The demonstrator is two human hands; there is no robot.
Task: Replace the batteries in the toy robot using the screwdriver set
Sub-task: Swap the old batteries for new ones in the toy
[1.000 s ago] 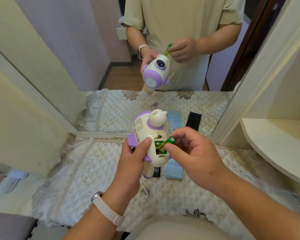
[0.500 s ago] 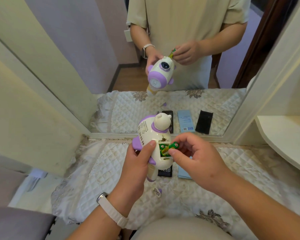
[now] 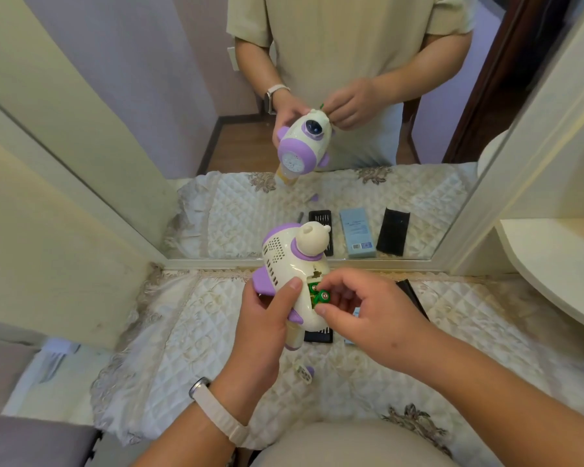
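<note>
The toy robot is up above the table, in front of the mirror. The left hand holds it from the left. The right hand, just to its right, pinches a battery at the open slot in the robot's back. The screwdriver set lies on the table under the robot. A small cover lies nearer the person.

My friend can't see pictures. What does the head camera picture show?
A left hand holds a white and purple toy robot above a quilted cloth, while the right hand pinches a green battery at its opened back. A mirror behind reflects both.
</note>
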